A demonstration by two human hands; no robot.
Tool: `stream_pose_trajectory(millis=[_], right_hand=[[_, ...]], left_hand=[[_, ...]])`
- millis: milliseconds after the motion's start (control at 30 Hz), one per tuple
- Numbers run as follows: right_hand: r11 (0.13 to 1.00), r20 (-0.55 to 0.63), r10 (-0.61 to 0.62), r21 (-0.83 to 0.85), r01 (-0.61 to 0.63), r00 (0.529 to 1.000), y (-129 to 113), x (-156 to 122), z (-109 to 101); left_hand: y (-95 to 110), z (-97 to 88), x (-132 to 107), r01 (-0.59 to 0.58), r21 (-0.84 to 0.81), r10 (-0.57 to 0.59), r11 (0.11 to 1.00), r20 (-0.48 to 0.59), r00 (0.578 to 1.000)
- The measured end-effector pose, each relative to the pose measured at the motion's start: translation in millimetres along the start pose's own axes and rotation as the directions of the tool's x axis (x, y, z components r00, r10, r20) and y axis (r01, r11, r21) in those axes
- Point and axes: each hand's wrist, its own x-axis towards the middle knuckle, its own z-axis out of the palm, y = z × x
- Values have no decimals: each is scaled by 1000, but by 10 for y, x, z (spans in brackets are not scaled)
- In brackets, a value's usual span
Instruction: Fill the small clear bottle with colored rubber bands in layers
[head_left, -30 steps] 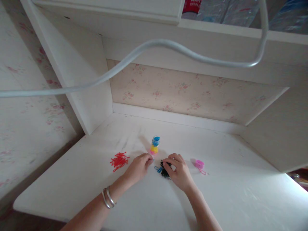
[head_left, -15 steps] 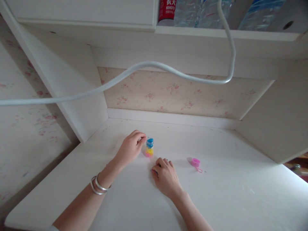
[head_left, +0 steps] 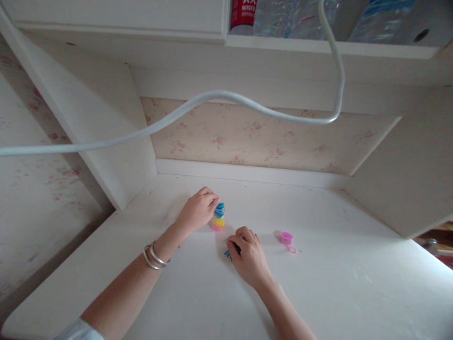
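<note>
A small clear jar [head_left: 218, 223] stands upright on the white desk, with pink, yellow and blue layers of small pieces inside and blue ones at its mouth. My left hand [head_left: 198, 210], two silver bangles on its wrist, is closed in a pinch at the jar's mouth; anything between the fingertips is too small to make out. To the right and nearer me, my right hand [head_left: 247, 255] rests on the desk, its fingers curled in and what they hold hidden. Several small blue pieces [head_left: 227, 254] show beside its thumb.
A pink cap with a loop [head_left: 286, 238] lies on the desk [head_left: 318, 283] to the right. A white cable [head_left: 219, 96] hangs across the view in front. Above is a shelf with plastic-wrapped bottles [head_left: 279, 19] and a red-labelled one [head_left: 243, 14].
My left hand has shifted slightly right, its fingertips now over the jar's mouth. The right-hand fingers have lifted and moved a little, uncovering small blue pieces.
</note>
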Motion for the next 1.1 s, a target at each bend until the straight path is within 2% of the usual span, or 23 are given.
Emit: stream_pose_trajectory(millis=[133, 267, 367, 433, 533, 700, 967, 1100], right_hand=[[993, -52, 43, 114, -37, 998, 36, 14, 17], [933, -94, 193, 326, -153, 977, 44, 122, -24], [918, -150, 203, 373, -134, 968, -8, 326, -118], [922, -176, 168, 376, -91, 970, -59, 504, -174], [932, -180, 145, 354, -73, 973, -131, 755, -198], [965, -115, 83, 256, -52, 990, -196, 967, -135], [999, -124, 17, -43, -23, 992, -272, 1026, -111], [993, -125, 31, -110, -45, 992, -335, 1019, -124]], left_hand=[[-78, -59, -40, -1, -79, -6, 997, -95, 995], [-121, -57, -295, 65, -148, -88, 987, -150, 985], [-70, 58, -584, 104, -187, -122, 977, -85, 989], [-14, 185, -765, 107, -187, -102, 977, 39, 994], [64, 394, -960, 115, -113, -91, 987, 198, 976], [147, 594, -1083, 29, 14, -32, 999, 340, 940], [190, 676, -1082, -28, 108, -15, 994, 373, 928], [182, 698, -1094, -37, 114, -7, 993, 364, 931]])
